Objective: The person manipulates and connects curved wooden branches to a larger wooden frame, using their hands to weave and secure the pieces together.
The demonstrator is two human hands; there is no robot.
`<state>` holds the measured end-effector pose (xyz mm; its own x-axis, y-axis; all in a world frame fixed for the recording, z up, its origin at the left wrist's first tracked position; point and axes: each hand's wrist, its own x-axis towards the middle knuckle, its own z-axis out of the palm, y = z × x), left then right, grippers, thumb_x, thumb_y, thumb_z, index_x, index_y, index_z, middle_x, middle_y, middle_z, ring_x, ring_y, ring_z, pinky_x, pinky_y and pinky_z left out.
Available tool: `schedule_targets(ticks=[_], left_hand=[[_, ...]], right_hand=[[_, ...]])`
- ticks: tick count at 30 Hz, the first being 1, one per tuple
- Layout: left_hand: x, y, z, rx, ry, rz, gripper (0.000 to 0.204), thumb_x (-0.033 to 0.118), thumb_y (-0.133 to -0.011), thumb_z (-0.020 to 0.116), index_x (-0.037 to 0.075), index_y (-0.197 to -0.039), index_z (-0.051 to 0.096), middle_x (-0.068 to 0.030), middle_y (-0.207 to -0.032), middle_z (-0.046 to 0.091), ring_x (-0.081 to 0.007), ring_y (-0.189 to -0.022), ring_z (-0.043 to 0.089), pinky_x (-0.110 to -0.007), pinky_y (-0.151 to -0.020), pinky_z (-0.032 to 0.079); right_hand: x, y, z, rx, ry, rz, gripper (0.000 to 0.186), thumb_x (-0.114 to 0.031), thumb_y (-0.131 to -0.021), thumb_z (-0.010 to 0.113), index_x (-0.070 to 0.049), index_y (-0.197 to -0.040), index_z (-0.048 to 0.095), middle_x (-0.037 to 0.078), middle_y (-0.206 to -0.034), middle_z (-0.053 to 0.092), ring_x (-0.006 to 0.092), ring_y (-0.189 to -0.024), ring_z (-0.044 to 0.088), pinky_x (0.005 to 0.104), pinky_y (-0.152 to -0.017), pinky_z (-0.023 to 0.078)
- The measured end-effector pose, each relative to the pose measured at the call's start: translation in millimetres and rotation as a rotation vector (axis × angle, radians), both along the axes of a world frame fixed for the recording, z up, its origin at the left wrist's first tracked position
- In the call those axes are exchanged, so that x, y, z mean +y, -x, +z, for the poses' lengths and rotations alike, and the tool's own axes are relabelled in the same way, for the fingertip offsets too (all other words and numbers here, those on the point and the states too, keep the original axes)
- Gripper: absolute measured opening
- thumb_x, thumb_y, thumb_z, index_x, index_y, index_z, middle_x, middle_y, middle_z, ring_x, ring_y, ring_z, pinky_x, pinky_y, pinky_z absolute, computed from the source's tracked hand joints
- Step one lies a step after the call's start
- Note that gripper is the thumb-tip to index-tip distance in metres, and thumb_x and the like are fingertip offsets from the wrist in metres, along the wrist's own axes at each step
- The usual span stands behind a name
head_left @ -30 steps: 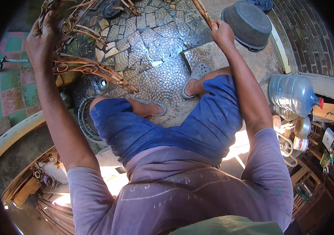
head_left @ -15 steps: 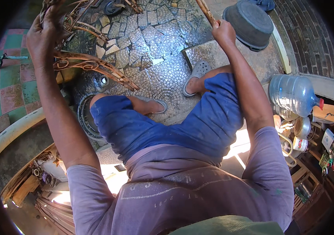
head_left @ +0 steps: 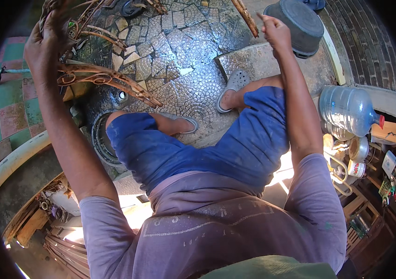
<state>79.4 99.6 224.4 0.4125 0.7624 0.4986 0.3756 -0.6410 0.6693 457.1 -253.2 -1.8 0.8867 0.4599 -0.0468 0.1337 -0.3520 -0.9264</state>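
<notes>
Twisted brown stems point(head_left: 51, 17) rise at the upper left, where the left hand point(head_left: 44, 51) is curled closed around them; the far side of this grip is hidden. Just below and to the right of that hand, a thick curved branch point(head_left: 109, 79) with small curls slants down over the floor, its frayed end near the person's left knee. Thinner branches point(head_left: 102, 39) spread beyond it.

At the top, right of centre, a straight brown stick point(head_left: 246, 17) comes in from the edge. The right hand point(head_left: 277, 35) is raised just beside its lower end, apart from it, with the fingers partly bent and the foremost tip pointing toward the stick; whether those fingers pinch something thin, I cannot tell.

Beneath lies a wet floor point(head_left: 174, 65) of broken-tile mosaic, with a raised slab point(head_left: 256, 58) at the right. The person sits with knees apart, in blue shorts point(head_left: 198, 151) and grey clogs point(head_left: 238, 79). A dark round rim point(head_left: 99, 148) lies beside the left knee. Behind the right hand is an upturned grey basin point(head_left: 298, 25), near a brick wall point(head_left: 365, 42).

Farther right, a clear blue water jug point(head_left: 346, 109) with a red cap lies on its side above metal pots point(head_left: 358, 149). Green and pink tiles point(head_left: 12, 97) cover the far left.
</notes>
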Motion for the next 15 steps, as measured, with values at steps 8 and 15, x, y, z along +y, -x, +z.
schedule_targets(ticks=[8, 15], left_hand=[[2.5, -10.9, 1.0, 0.078, -0.038, 0.026, 0.039, 0.035, -0.1, 0.068, 0.006, -0.126, 0.073, -0.0035, -0.1, 0.076, -0.0086, -0.086, 0.064, -0.027, -0.081, 0.053], [5.2, 0.6, -3.9, 0.075, -0.09, -0.004, 0.039, 0.035, -0.1, 0.069, 0.004, -0.123, 0.074, -0.0037, -0.098, 0.076, -0.0092, -0.086, 0.065, -0.028, -0.079, 0.053]], right_hand=[[6.9, -25.4, -28.1, -0.505, 0.27, -0.033, 0.034, -0.034, -0.097, 0.056, -0.019, -0.119, 0.076, 0.019, -0.107, 0.074, 0.0409, -0.103, 0.07, 0.0485, -0.089, 0.055], [19.3, -12.3, -22.3, -0.447, 0.536, 0.058, 0.032, -0.032, -0.096, 0.058, -0.021, -0.12, 0.076, 0.018, -0.109, 0.074, 0.041, -0.102, 0.07, 0.0501, -0.09, 0.055]])
